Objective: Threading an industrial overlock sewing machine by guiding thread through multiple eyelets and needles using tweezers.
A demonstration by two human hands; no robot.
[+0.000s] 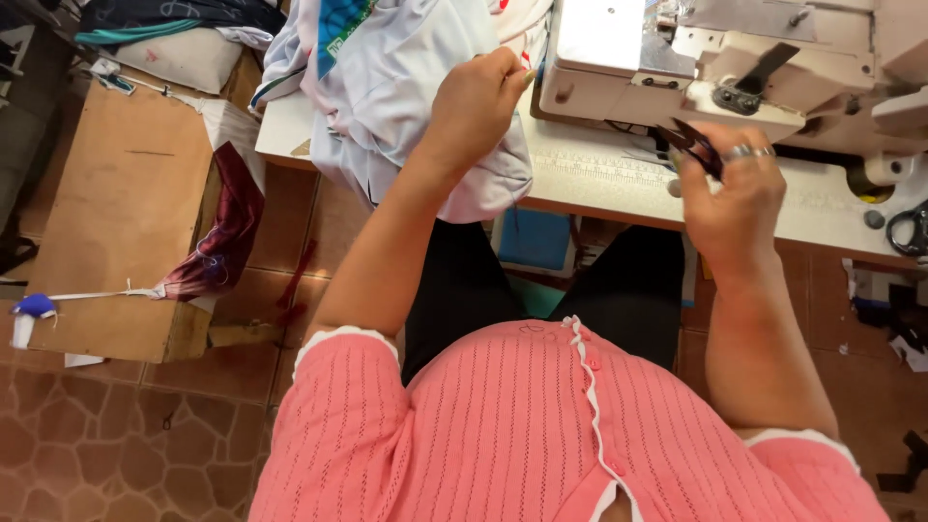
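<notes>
My left hand grips a bunch of pale grey-white fabric with a teal printed patch, at the left end of the white sewing table. The cloth hangs over the table's front edge. My right hand, with a ring on one finger, holds small dark thread snips just in front of the cream sewing machine. The snips' blades point up and left toward the machine's base.
A wooden board or low table stands at the left with a dark red cloth draped on its edge. Black scissors lie at the table's right end. A blue box sits under the table. Tiled floor below.
</notes>
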